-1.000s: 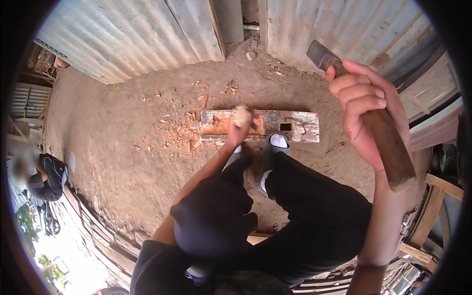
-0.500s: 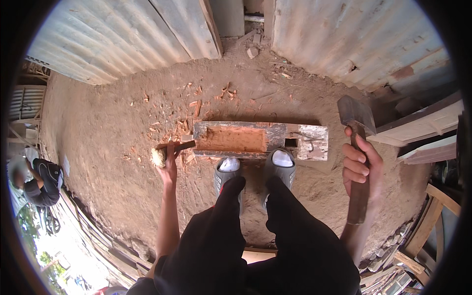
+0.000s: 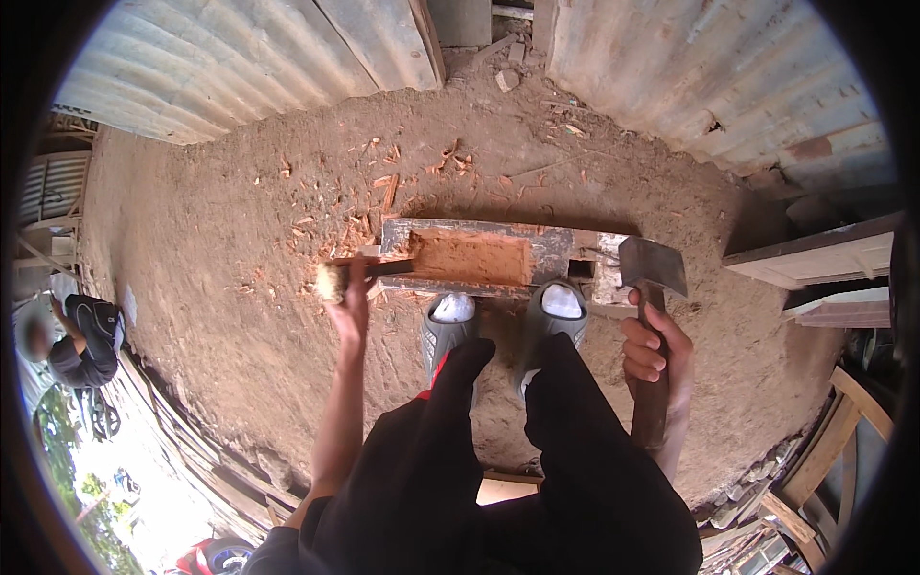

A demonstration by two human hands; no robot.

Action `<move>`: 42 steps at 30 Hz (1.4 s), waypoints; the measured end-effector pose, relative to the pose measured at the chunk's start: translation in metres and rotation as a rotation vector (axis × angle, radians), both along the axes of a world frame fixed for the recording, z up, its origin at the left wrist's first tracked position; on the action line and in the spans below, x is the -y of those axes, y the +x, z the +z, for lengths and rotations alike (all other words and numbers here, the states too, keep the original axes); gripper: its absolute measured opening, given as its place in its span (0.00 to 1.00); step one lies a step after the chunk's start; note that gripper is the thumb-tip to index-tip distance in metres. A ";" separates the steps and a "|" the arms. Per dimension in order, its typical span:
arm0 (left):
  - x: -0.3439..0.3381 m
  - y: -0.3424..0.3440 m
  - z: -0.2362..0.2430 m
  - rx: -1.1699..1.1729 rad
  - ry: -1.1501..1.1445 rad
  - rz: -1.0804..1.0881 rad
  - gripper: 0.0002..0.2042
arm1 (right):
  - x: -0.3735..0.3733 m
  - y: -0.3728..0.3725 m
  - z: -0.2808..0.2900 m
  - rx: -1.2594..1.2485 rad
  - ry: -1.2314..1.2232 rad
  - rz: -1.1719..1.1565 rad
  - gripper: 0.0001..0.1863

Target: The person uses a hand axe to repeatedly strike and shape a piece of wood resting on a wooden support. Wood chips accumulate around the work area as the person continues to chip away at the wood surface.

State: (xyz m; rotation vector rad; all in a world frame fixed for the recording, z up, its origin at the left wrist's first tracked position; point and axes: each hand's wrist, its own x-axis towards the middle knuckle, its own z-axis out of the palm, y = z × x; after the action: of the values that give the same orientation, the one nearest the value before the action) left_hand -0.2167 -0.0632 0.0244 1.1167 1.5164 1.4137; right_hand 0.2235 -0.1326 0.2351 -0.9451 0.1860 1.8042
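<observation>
My left hand (image 3: 352, 309) grips a chisel (image 3: 391, 268) with a pale, frayed handle end. Its dark blade points right, the tip over the left end of a hollowed wooden block (image 3: 550, 251). The block lies across the ground beyond my feet, dark and worn outside, with a fresh orange-brown recess and a small square hole further right. My right hand (image 3: 661, 347) is closed round the handle of a mallet (image 3: 652, 268), held up with its dark, blocky head covering part of the block's pale right end.
Wood chips (image 3: 391, 192) litter the dirt past the block and to its left. My sandalled feet (image 3: 559, 311) are at its near edge. Corrugated metal sheets (image 3: 240, 67) stand along the far side. Boards (image 3: 824, 259) lie at right. Another person (image 3: 77, 335) sits far left.
My right hand has brought the mallet left and slightly down, nearer the block. My left hand has shifted right, carrying the chisel from the block's left end to over its recess edge.
</observation>
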 end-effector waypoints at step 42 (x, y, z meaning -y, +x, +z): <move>0.004 0.030 0.026 -0.043 -0.057 0.065 0.09 | 0.010 -0.002 -0.012 0.196 -0.098 0.065 0.13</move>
State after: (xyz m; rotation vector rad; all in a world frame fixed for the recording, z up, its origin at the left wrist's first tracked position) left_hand -0.1870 -0.0673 0.0504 1.0785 1.6265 1.3888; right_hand 0.2212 -0.1424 0.2229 -1.2025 0.1224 1.7616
